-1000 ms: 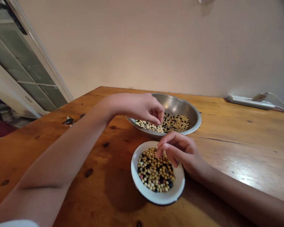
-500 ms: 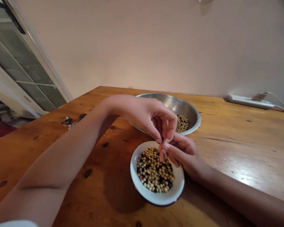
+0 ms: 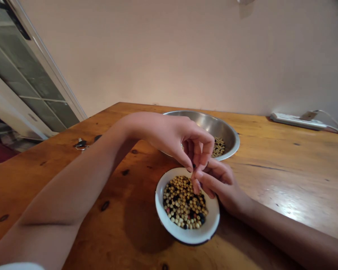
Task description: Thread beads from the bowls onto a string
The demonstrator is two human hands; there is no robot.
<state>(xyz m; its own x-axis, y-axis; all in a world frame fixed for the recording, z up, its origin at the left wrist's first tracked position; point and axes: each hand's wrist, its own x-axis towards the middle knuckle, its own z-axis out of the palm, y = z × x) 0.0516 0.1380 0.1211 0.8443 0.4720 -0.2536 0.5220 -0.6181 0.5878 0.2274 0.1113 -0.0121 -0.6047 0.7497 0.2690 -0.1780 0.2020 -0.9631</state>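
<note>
My left hand [image 3: 180, 137] arches over from the left, thumb and forefinger pinched on a small dark bead [image 3: 194, 165]. Fingertip to fingertip with it, my right hand [image 3: 221, 182] has its thumb pressed to its fingers; whatever lies in that pinch is too small to make out. Both hands hover over the far right part of a white dark-rimmed bowl [image 3: 187, 237]. Inside the bowl lie many round beads [image 3: 183, 202], mostly pale yellow and black, with a few reddish ones. Behind my hands, a steel basin [image 3: 228, 137] holds more beads [image 3: 219, 147], partly covered by my left hand.
All of this stands on a wooden table [image 3: 270, 180]. Keys [image 3: 81, 144] lie at the left, by my forearm. A white power strip [image 3: 297, 120] with a plugged-in adapter and cable runs along the wall at the back right.
My left hand's fingers have shifted slightly right, and its thumb and forefinger sit a little further from the right thumb. The bowl, basin and right hand stay nearly where they were.
</note>
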